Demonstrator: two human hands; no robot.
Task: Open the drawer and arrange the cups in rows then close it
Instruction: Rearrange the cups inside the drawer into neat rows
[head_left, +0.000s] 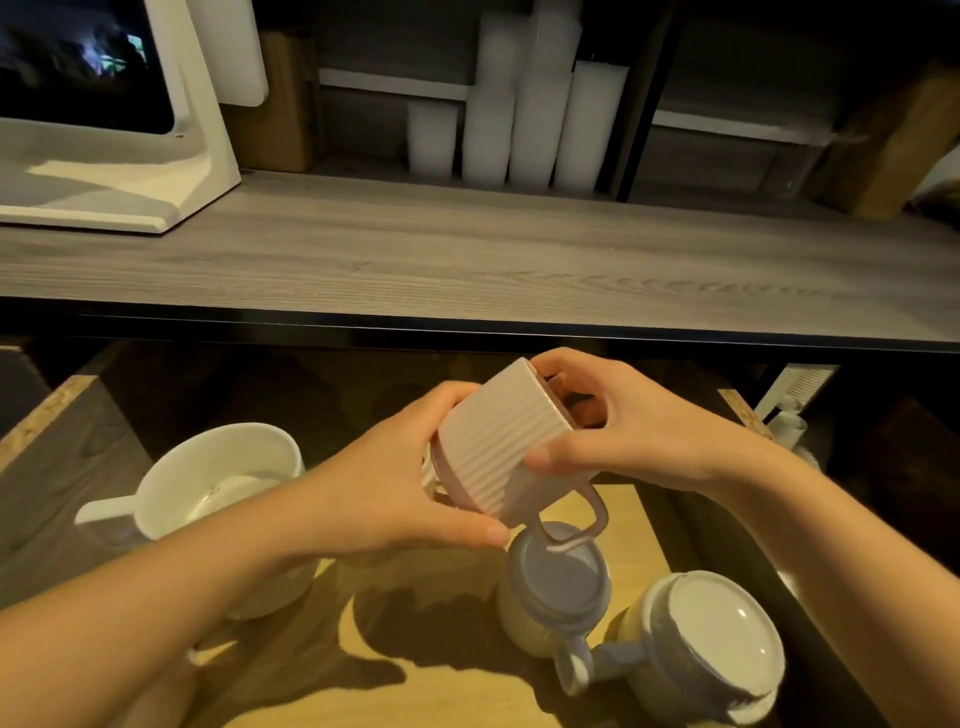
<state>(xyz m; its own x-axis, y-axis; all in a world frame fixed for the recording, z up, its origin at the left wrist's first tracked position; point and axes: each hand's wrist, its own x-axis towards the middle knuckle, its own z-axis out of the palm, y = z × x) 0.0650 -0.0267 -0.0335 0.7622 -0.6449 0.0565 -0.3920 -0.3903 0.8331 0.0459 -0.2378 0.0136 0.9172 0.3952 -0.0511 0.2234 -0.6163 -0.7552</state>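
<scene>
Both hands hold a pink ribbed cup (501, 441) tilted on its side above the open drawer (639, 525), its handle hanging down. My left hand (400, 467) grips the cup's base end. At the rim end, my right hand (618, 421) has its fingers over the edge. Below the pink cup, two pale cups with blue-grey insides stand in the drawer: one (558, 587) directly under the handle, another (711, 649) at the lower right. A large white cup (223, 478) with a handle on its left stands at the drawer's left side.
A grey wooden countertop (467, 260) runs above the drawer. A white monitor stand (130, 171) sits on it at the left. Stacks of white plastic cups (519, 119) and brown boxes (883, 140) line the shelf behind. The drawer's chipboard side walls (47, 410) frame it.
</scene>
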